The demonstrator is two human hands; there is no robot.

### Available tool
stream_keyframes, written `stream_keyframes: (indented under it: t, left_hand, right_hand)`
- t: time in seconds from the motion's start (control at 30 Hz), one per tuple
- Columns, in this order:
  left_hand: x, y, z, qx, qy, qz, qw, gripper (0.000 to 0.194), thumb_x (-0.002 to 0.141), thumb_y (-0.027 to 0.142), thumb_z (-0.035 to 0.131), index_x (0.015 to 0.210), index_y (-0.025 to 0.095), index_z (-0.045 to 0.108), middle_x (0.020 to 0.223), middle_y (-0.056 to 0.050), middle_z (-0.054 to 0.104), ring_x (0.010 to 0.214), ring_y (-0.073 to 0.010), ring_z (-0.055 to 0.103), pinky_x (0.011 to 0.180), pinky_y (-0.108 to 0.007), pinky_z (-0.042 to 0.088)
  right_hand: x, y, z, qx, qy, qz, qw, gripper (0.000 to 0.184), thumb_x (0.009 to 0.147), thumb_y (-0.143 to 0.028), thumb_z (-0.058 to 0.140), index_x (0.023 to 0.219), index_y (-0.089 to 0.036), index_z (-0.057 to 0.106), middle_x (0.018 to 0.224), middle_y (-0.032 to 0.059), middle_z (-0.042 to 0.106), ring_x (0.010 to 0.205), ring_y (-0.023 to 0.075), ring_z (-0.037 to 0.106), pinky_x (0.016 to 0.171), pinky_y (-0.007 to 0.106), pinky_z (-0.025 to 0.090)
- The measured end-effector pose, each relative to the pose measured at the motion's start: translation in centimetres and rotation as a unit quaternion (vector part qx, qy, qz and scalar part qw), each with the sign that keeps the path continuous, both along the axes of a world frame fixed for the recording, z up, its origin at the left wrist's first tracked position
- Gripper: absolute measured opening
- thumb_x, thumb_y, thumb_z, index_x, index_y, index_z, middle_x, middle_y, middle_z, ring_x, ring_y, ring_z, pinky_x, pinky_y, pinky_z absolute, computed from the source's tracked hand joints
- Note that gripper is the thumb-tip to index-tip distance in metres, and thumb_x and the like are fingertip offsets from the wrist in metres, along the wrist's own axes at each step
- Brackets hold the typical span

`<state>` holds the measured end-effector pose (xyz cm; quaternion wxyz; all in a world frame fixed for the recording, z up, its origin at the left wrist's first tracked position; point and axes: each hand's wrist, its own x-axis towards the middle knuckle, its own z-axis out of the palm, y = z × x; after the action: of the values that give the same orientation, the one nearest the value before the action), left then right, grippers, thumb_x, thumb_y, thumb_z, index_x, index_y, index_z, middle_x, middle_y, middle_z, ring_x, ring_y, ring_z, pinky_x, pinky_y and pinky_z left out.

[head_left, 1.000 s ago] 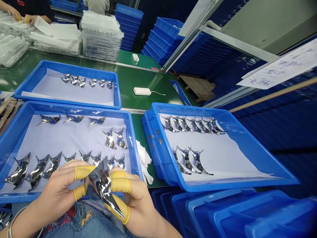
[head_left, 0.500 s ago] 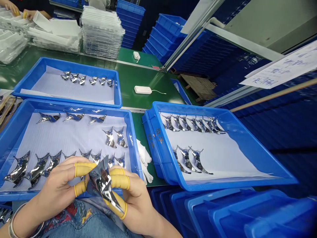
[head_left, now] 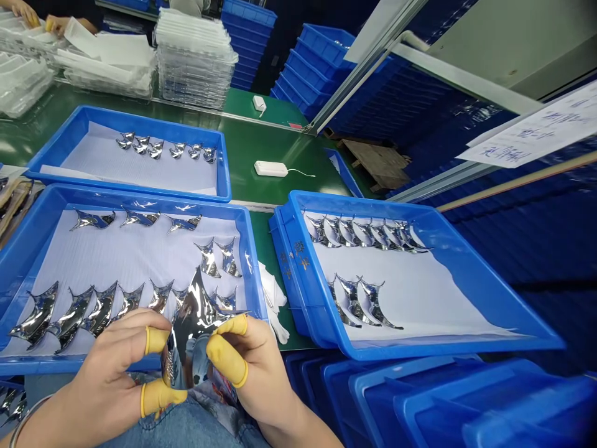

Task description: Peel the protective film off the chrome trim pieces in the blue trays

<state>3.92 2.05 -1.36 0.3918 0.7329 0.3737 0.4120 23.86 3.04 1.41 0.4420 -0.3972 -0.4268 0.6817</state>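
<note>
Chrome piece [head_left: 189, 333]: held between the 2 hands over the lap, 1 tip pointing up and away.
Left hand [head_left: 161, 367]: closed on the piece's left side, finger above, thumb below.
Right hand [head_left: 228, 342]: a narrow pinch at the piece's right side, the thumb against it.
Yellow finger covers [head_left: 228, 361]: on the digits gripping the piece; best kept as the only contact, since bare skin would likely smudge the shine.
Turning: slow tilts, 1 hand always firm, would let reflections sweep the whole face.
Near tray [head_left: 153, 202]: just beyond both hands, holding laid pieces [head_left: 40, 316]; the held tips should stay clear of them.
Right tray [head_left: 476, 267]: right of the right hand, 3 pieces in its nearer row.
Far tray [head_left: 153, 116]: beyond the near tray from the hands, holding 6 pieces.
</note>
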Motion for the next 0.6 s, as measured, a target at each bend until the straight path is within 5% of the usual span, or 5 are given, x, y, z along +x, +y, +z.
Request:
stream_keyframes:
  t: [0.2,0.4,0.6]
  left_hand:
    - [0.1,-0.3,0.3,-0.017,-0.019,-0.028,0.999,0.027,0.077,0.022,0.081,0.100,0.022,0.067,0.086,-0.003,0.067,0.082,-0.0194,0.067,0.079,-0.031,0.057]
    - [0.8,-0.1,1.2,-0.012,-0.034,-0.004,0.999,0.021,0.084,0.040,0.074,0.095,0.023,0.068,0.086,-0.005,0.071,0.076,-0.0191,0.068,0.061,-0.026,0.055]
    - [0.7,-0.2,1.1,-0.039,-0.029,-0.021,0.999,0.035,0.086,0.053,0.065,0.109,0.026,0.062,0.081,-0.002,0.065,0.081,-0.0185,0.068,0.065,-0.024,0.055]
  right_hand:
    - [-0.2,-0.1,0.3,-0.071,0.052,-0.007,0.996,0.026,0.081,-0.042,0.079,0.077,-0.019,0.065,0.062,-0.0027,0.057,0.047,0.0070,0.045,0.043,0.018,0.039]
    - [-0.4,0.0,0.0,-0.099,0.087,-0.020,0.991,0.029,0.078,-0.042,0.082,0.076,-0.019,0.065,0.060,-0.0045,0.056,0.043,0.0055,0.042,0.042,0.018,0.038]
    - [-0.4,0.0,-0.4,-0.116,0.103,-0.051,0.987,0.031,0.075,-0.045,0.084,0.079,-0.020,0.065,0.065,-0.0026,0.060,0.052,0.0094,0.050,0.049,0.021,0.045]
